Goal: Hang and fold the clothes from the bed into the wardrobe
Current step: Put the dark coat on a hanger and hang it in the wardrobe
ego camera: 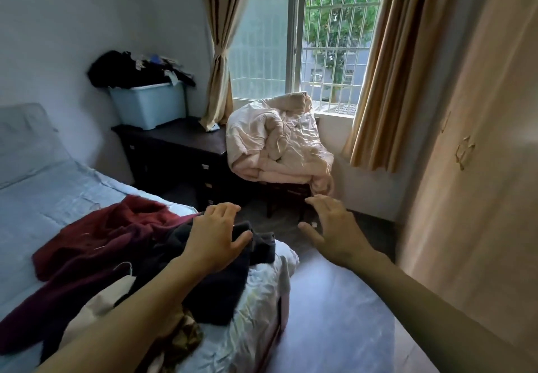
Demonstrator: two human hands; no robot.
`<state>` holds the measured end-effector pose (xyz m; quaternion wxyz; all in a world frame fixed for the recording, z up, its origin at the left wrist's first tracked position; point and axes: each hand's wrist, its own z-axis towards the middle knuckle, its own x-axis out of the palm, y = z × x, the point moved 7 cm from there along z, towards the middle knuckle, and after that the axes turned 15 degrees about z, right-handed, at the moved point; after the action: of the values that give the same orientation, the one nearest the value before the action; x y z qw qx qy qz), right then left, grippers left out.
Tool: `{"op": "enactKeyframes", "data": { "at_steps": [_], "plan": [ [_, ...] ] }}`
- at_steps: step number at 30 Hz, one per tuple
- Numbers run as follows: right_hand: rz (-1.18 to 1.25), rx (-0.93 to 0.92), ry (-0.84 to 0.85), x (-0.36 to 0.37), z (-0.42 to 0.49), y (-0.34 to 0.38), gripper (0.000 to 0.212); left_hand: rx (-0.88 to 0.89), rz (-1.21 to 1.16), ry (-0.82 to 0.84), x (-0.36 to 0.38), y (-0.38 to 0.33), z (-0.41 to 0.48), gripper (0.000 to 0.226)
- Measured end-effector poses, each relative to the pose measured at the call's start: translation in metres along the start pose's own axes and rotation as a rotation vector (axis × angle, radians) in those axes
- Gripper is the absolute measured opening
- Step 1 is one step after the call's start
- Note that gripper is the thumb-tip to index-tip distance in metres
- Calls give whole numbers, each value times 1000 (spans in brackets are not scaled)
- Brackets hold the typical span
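2 hands [215, 237] [334, 228] spread; clothes [96, 244] on bed [52, 197].

This was a bedroom in a home. It had a bed with a light blue sheet [43, 197], a barred window with tan curtains [334, 37], and a tall beige wooden wardrobe [480, 168].
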<state>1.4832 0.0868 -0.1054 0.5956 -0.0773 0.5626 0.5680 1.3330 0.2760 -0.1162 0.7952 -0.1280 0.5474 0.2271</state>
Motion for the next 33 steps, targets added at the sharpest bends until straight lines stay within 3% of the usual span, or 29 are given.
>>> {"op": "enactKeyframes", "data": {
  "at_steps": [24, 33],
  "plan": [
    [78, -293, 275, 136, 382, -90, 57, -420, 62, 107, 169, 122, 264, 66],
    [239, -494, 537, 242, 476, -94, 58, -798, 252, 257, 198, 176, 268, 65]
  ]
}}
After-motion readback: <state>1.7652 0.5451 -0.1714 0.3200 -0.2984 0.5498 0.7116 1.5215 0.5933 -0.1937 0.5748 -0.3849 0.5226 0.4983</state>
